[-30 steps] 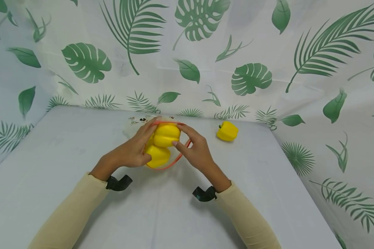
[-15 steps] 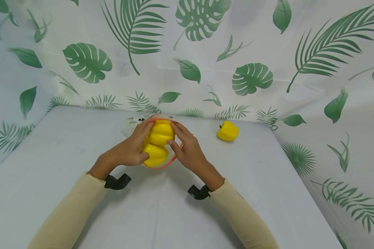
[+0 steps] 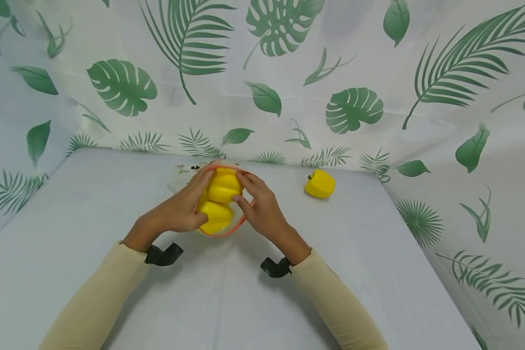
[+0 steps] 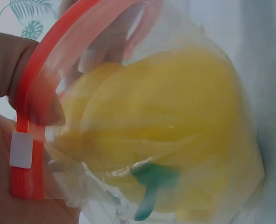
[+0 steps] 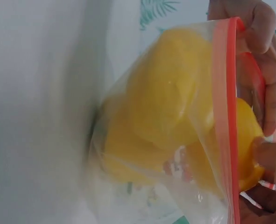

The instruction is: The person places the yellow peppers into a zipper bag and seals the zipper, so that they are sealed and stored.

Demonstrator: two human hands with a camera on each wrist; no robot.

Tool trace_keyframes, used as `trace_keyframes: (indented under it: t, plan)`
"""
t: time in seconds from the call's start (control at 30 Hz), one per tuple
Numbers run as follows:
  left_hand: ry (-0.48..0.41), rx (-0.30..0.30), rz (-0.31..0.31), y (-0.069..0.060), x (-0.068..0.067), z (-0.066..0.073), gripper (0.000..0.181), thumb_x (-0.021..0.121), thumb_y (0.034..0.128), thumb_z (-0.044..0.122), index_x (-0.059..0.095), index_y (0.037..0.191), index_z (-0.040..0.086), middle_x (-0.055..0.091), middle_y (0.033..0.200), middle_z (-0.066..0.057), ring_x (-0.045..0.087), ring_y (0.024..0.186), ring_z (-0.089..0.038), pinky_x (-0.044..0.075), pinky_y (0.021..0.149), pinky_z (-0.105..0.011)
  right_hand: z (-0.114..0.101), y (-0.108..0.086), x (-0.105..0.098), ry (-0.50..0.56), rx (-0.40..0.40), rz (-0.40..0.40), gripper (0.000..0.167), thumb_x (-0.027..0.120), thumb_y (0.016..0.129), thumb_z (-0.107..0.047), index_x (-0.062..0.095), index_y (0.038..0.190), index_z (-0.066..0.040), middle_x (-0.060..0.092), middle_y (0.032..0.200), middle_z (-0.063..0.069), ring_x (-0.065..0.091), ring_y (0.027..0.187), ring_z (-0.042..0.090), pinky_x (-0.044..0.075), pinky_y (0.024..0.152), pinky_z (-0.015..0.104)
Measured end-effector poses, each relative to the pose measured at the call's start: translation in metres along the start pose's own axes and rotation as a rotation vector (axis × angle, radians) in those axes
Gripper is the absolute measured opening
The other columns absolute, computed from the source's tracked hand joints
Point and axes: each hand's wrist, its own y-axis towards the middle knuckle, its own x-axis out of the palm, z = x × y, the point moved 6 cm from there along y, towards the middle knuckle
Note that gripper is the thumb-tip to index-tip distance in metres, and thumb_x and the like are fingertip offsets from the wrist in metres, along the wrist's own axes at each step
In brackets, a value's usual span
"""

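Observation:
A clear zip bag with a red rim (image 3: 227,235) is held with its mouth open toward me, and yellow bell peppers are in it. My left hand (image 3: 179,210) grips the rim on the left, the thumb low and the fingers high. In my right hand (image 3: 264,206) is the upper bell pepper (image 3: 224,186), gripped between thumb and fingers at the mouth. Below it lies another bell pepper (image 3: 216,217). The left wrist view has a white slider (image 4: 22,149) on the rim and a green stem (image 4: 152,186) behind the film. Film blurs the peppers further in.
One more yellow bell pepper (image 3: 320,184) lies on the white table (image 3: 363,253), to the right of my hands near the back. The bag's printed film (image 3: 180,176) spreads behind my left hand. A leaf-patterned backdrop (image 3: 297,112) rises behind the table.
My right hand has moved left with the upper pepper, deeper into the bag's mouth. My left hand and the bag have shifted slightly left. The loose pepper has stayed put.

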Motion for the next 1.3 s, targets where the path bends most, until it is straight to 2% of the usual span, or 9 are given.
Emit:
trace_keyframes:
  t: [0.27, 0.43, 0.63, 0.77, 0.93, 1.07, 1.17, 1.23, 1.3]
  plan:
    - [0.0, 0.051, 0.003, 0.0, 0.0, 0.002, 0.101, 0.054, 0.0688, -0.001, 0.001, 0.155, 0.001, -0.006, 0.161, -0.005, 0.006, 0.145, -0.026, 0.017, 0.113, -0.053, 0.004, 0.002, 0.0, -0.114, 0.103, -0.006, 0.054, 0.069, 0.089, -0.011, 0.051, 0.136, 0.007, 0.054, 0.134, 0.016, 0.048, 0.124, 0.025, 0.039, 0.103, 0.032]
    - [0.003, 0.036, -0.01, -0.001, -0.001, 0.004, 0.101, 0.054, 0.0698, -0.002, 0.0, 0.155, 0.004, -0.01, 0.161, -0.004, -0.006, 0.146, -0.021, 0.012, 0.113, -0.054, 0.003, 0.004, -0.005, -0.168, 0.135, 0.006, 0.053, 0.071, 0.087, -0.012, 0.054, 0.134, 0.006, 0.055, 0.132, 0.015, 0.047, 0.124, 0.024, 0.039, 0.103, 0.032]
    - [-0.002, 0.065, -0.002, -0.002, -0.004, 0.007, 0.101, 0.051, 0.0693, -0.005, -0.002, 0.155, 0.003, -0.007, 0.162, -0.008, -0.007, 0.146, -0.025, 0.008, 0.113, -0.055, -0.005, 0.005, -0.019, -0.156, 0.135, 0.056, 0.048, 0.066, 0.091, -0.01, 0.053, 0.135, 0.006, 0.055, 0.133, 0.017, 0.047, 0.126, 0.026, 0.036, 0.106, 0.039]
    - [-0.009, 0.053, -0.003, -0.002, -0.005, 0.006, 0.1, 0.05, 0.0693, -0.004, -0.001, 0.155, 0.001, -0.006, 0.162, -0.007, -0.007, 0.146, -0.026, 0.008, 0.114, -0.053, -0.006, 0.004, -0.024, -0.121, 0.118, 0.064, 0.043, 0.062, 0.094, -0.009, 0.056, 0.133, 0.005, 0.058, 0.131, 0.016, 0.05, 0.125, 0.025, 0.037, 0.106, 0.04]
    - [-0.012, 0.005, -0.009, -0.002, -0.004, 0.004, 0.1, 0.052, 0.0696, -0.003, 0.001, 0.155, 0.002, -0.006, 0.162, -0.005, -0.005, 0.147, -0.022, 0.009, 0.114, -0.052, -0.005, 0.003, -0.029, -0.008, 0.053, 0.048, 0.035, 0.061, 0.094, -0.007, 0.061, 0.127, 0.004, 0.063, 0.124, 0.014, 0.056, 0.12, 0.022, 0.041, 0.102, 0.035]
    - [0.002, -0.02, -0.027, -0.003, -0.002, 0.003, 0.099, 0.054, 0.0711, -0.001, 0.001, 0.155, 0.002, -0.007, 0.162, -0.005, -0.006, 0.146, -0.022, 0.009, 0.114, -0.052, 0.001, 0.002, -0.039, 0.253, 0.069, 0.046, 0.028, 0.056, 0.096, -0.002, 0.064, 0.122, 0.005, 0.068, 0.114, 0.014, 0.062, 0.109, 0.022, 0.048, 0.092, 0.032]
    - [0.011, -0.028, -0.042, -0.003, 0.0, 0.002, 0.098, 0.053, 0.0717, 0.0, 0.001, 0.155, 0.001, -0.007, 0.162, -0.005, -0.005, 0.146, -0.022, 0.009, 0.114, -0.052, 0.008, 0.002, -0.052, 0.431, 0.111, 0.103, 0.027, 0.051, 0.098, -0.001, 0.064, 0.12, 0.007, 0.07, 0.104, 0.018, 0.066, 0.099, 0.026, 0.052, 0.085, 0.034]
    - [0.012, -0.032, -0.054, -0.003, 0.002, 0.003, 0.098, 0.053, 0.0723, 0.0, 0.001, 0.155, 0.003, -0.007, 0.162, -0.004, -0.005, 0.146, -0.021, 0.01, 0.114, -0.052, 0.013, 0.002, -0.062, 0.481, 0.124, 0.159, 0.026, 0.05, 0.098, 0.0, 0.063, 0.119, 0.009, 0.07, 0.099, 0.021, 0.068, 0.095, 0.029, 0.053, 0.084, 0.037]
    - [0.017, -0.04, -0.062, -0.003, 0.004, 0.002, 0.098, 0.053, 0.0728, 0.001, 0.0, 0.156, 0.004, -0.009, 0.161, -0.003, -0.004, 0.146, -0.02, 0.011, 0.114, -0.052, 0.019, 0.001, -0.071, 0.482, 0.127, 0.205, 0.025, 0.051, 0.098, -0.001, 0.064, 0.117, 0.01, 0.07, 0.096, 0.022, 0.068, 0.091, 0.03, 0.054, 0.082, 0.038]
